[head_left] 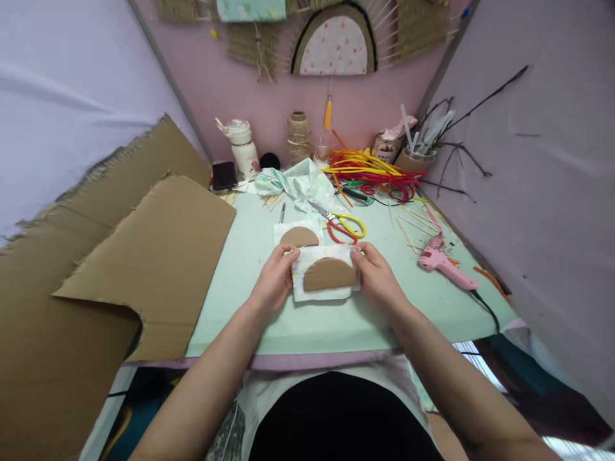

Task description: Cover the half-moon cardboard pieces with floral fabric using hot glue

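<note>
Both hands hold a piece of white fabric (pixel 307 293) with a brown cardboard half-circle (pixel 329 274) lying on it, just above the pale green table (pixel 307 326). My left hand (pixel 275 276) pinches the fabric's left edge, fingers closed. Pinching the right edge is my right hand (pixel 377 274), fingers closed too. A second cardboard half-circle (pixel 299 237) on white fabric lies just behind, on the table.
Red and yellow scissors (pixel 342 225) lie behind the hands. A pink glue gun (pixel 444 264) rests at the right. Large cardboard sheets (pixel 158 256) cover the left. Coloured strips (pixel 368 168), patterned cloth (pixel 298 182), a bottle (pixel 243 148), twine and a cup of sticks stand at the back.
</note>
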A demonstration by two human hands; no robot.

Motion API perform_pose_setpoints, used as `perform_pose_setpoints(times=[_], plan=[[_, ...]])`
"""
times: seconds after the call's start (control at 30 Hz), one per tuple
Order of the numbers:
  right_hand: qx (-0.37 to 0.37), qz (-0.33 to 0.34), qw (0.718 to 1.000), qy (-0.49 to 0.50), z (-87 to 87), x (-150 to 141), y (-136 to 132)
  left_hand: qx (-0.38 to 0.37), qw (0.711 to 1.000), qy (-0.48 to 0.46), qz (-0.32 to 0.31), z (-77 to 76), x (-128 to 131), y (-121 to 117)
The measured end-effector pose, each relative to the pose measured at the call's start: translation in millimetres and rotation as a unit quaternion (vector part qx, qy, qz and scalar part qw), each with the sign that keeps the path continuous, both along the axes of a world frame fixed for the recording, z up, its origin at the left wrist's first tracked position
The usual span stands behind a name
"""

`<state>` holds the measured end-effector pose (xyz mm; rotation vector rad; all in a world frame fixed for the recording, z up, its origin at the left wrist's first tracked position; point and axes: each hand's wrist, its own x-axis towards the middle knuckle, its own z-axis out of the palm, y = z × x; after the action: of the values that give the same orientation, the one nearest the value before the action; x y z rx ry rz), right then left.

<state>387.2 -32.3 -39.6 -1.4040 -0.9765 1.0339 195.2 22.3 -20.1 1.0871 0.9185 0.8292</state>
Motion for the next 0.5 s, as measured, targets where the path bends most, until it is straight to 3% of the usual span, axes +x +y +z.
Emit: perform_pose_setpoints(times=[0.07, 0.1, 0.17, 0.3, 0.4, 0.5], plan=[[-0.003, -0.007, 0.998, 0.069, 5.0, -3.9, 7.6, -0.079, 0.993, -0.067, -0.051, 3.8, 4.1, 2.1], [-0.003, -0.011, 0.996, 0.093, 8.2, -5.7, 11.4, -0.081, 0.991, -0.077, -0.07, 4.5, 6.1, 3.9], [-0.001, -0.01, 0.994, 0.106, 15.3, -8.0, 18.9, -0.018, 0.996, -0.061, -0.057, 4.6, 9.4, 10.0], [0.043, 0.05, 0.993, 0.094, 25.4, -6.2, 37.9, 0.162, 0.983, 0.066, 0.05, 6.9, 13.4, 28.2], [0.071, 0.056, 0.996, 0.008, 25.2, -4.2, 52.8, 0.257, 0.952, 0.145, 0.078, 10.0, 16.1, 37.4], [0.08, 0.012, 0.993, -0.083, 20.8, -6.2, 59.9, 0.289, 0.936, 0.179, 0.095, 8.1, 17.9, 38.3]])
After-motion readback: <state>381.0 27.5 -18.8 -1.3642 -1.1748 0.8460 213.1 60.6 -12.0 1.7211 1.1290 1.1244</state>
